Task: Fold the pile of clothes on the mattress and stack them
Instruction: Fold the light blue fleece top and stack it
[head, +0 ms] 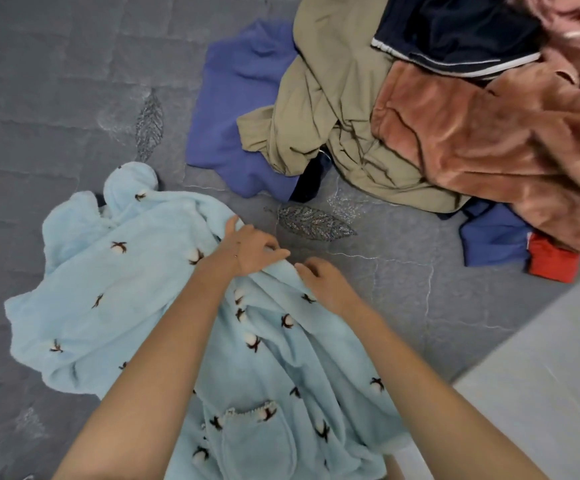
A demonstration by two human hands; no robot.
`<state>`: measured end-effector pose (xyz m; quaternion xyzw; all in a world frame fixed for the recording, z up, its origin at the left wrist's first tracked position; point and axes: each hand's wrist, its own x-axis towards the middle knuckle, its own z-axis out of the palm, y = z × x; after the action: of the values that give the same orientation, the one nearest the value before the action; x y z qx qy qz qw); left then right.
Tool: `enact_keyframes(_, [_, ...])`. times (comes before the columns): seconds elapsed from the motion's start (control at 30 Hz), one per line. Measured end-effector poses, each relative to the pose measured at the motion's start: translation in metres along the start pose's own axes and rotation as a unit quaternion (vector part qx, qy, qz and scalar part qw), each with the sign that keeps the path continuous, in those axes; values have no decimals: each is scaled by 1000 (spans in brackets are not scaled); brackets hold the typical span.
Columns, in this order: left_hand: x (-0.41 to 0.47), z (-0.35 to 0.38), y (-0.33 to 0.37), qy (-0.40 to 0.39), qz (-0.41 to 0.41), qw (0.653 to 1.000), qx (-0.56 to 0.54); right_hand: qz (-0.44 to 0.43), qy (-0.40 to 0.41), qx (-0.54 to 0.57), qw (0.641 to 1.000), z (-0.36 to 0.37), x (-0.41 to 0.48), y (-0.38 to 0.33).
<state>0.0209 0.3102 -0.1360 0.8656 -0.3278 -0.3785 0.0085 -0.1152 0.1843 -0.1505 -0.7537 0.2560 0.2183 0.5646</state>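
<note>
A light blue fleece garment [136,306] with small brown-and-white flower marks and a front pocket lies spread and rumpled on the grey mattress [56,98]. My left hand [250,251] grips its far edge with curled fingers. Just to the right, my right hand [323,278] pinches the same edge. A pile of unfolded clothes fills the upper right: a purple-blue top [240,98], a khaki garment [333,116], a brown plush one [489,150], a navy piece with white stripes [454,32] and a pink one [576,26].
A blue and red garment [510,237] lies at the pile's near edge. The mattress edge runs diagonally at the lower right, with pale floor [541,375] beyond it. Bare grey quilted mattress with leaf stitching stretches across the left and top left.
</note>
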Motion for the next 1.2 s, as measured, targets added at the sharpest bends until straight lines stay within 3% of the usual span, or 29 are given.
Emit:
enact_keyframes(0.1, [-10,2,-2,-18,29,999,-4,54,-45,24,997,-4,-8,4])
enact_keyframes(0.23, [-12,-4,-2,117,35,985,-123,55,-102,-125,985,-18,-5,7])
enact_keyframes(0.33, [-4,-19,7,250,15,942,-225,74,-60,-94,991,-36,-2,5])
enact_keyframes(0.5, [15,-38,20,351,-50,858,-371,116,-8,76,990,-71,-1,5])
enact_keyframes(0.57, [21,-35,29,373,-78,844,-377,100,19,82,991,-89,0,2])
enact_keyframes(0.6, [23,-33,33,382,-81,853,-345,80,54,66,993,-100,1,1])
enact_keyframes(0.7, [29,-26,50,327,12,922,-207,18,162,39,986,-131,6,-6])
enact_keyframes(0.8, [35,-26,80,175,78,962,-192,-53,127,0,991,-149,8,-18])
enact_keyframes(0.87, [46,-32,95,141,87,971,-170,-73,93,-25,993,-155,10,-19])
enact_keyframes(0.93, [55,-42,101,147,108,965,-189,-66,73,-43,994,-160,13,-13])
enact_keyframes(1.0, [59,-53,106,151,110,931,-314,-37,43,-60,997,-166,12,-1])
enact_keyframes(1.07, [59,-64,108,181,66,891,-411,2,13,-98,995,-172,11,16])
enact_keyframes(1.2, [69,-77,107,247,-37,844,-474,69,-15,-142,987,-182,5,49])
